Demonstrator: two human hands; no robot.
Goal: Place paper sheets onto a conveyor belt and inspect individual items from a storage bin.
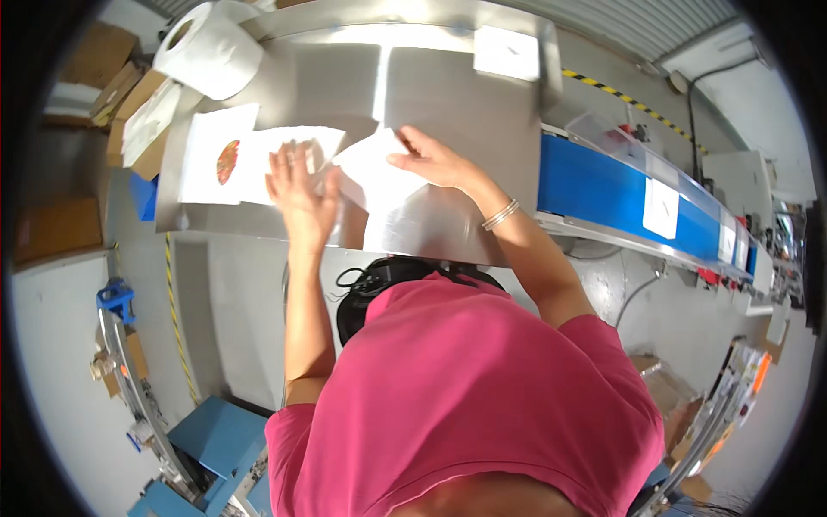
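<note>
My left hand lies with its fingers spread over a white paper-like sheet or packet on the steel table. Partly under that piece, at the left, is another white sheet or packet with an oval red-and-green printed picture. My right hand grips the right edge of a separate white sheet or packet, thumb over it. This piece is tilted beside my left hand, its corner pointing away from me. Whether these are single sheets or flat bags, I cannot tell.
A large white paper roll stands at the table's far left. One white piece lies at the far right of the steel table. To the right runs a blue conveyor belt carrying white pieces. Cardboard boxes sit left.
</note>
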